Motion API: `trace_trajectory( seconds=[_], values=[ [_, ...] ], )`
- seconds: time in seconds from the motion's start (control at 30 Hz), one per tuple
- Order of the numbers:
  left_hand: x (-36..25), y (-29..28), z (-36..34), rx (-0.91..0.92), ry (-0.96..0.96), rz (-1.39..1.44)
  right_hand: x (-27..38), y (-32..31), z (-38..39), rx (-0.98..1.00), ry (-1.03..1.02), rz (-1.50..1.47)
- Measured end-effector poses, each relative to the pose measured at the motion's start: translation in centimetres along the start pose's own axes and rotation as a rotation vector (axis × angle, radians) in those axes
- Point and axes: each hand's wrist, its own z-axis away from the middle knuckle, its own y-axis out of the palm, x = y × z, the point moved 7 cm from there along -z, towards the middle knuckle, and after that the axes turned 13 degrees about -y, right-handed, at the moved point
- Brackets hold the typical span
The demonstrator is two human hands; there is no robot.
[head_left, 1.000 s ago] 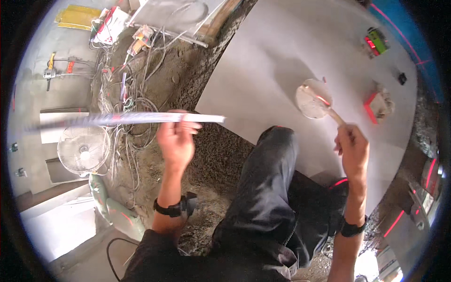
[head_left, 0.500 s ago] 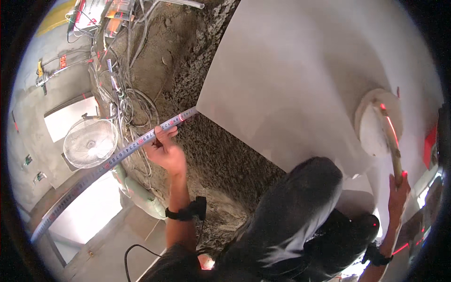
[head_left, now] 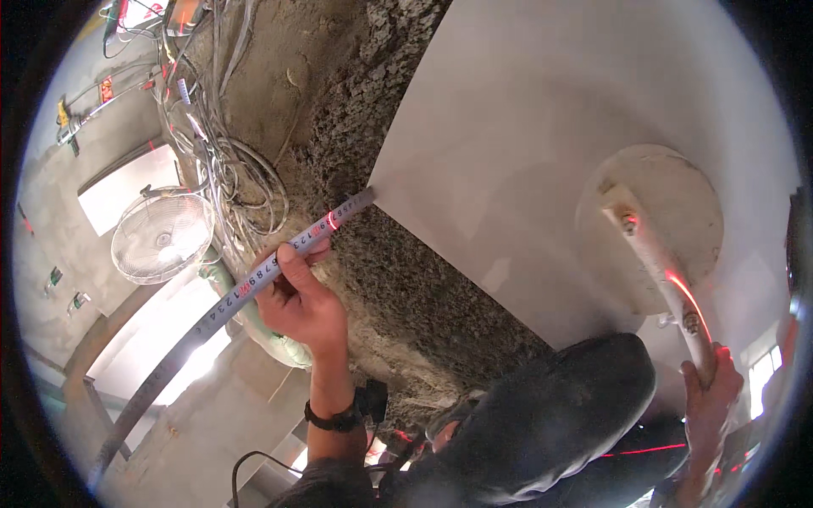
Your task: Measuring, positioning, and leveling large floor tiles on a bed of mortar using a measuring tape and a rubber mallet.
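Note:
My left hand (head_left: 306,305) pinches the extended blade of a tape measure (head_left: 222,311) between thumb and fingers. One end of the blade meets the corner of a large pale tile (head_left: 491,127); the other runs off to the lower left, and its case is out of sight. In my right hand (head_left: 713,391) is the wooden handle of a mallet (head_left: 690,220) with a wide, round, pale head. That head is over the tile, but I cannot tell whether it touches. Red laser light falls across the handle and the blade.
Rough grey mortar (head_left: 423,275) borders the tile. Tangled cables (head_left: 241,182) lie at the left near a standing fan (head_left: 163,239) and a pale green sack (head_left: 284,345). My bent leg (head_left: 550,415) in dark trousers covers the tile's near edge.
The mallet has shifted left over the tile, and its round head shows more fully. My left hand still grips the tape blade, whose end remains by the tile's corner. The view has shifted slightly.

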Motion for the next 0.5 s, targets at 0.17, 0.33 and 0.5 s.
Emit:
trace_trajectory(
  seconds=[0.17, 0.33, 0.5],
  values=[
    [0.4, -0.2, -0.3, -0.024, -0.026, 0.021, -1.5, 1.9, -2.0, 0.326, 0.19, -0.218],
    [1.1, 0.0, 0.3, -0.066, -0.08, 0.033, -3.3, 1.7, -0.4, 0.371, 0.198, -0.056],
    [1.2, 0.1, 0.1, -0.043, -0.053, -0.014, -3.6, 1.3, 1.3, 0.185, -0.021, 0.075]
  ],
)
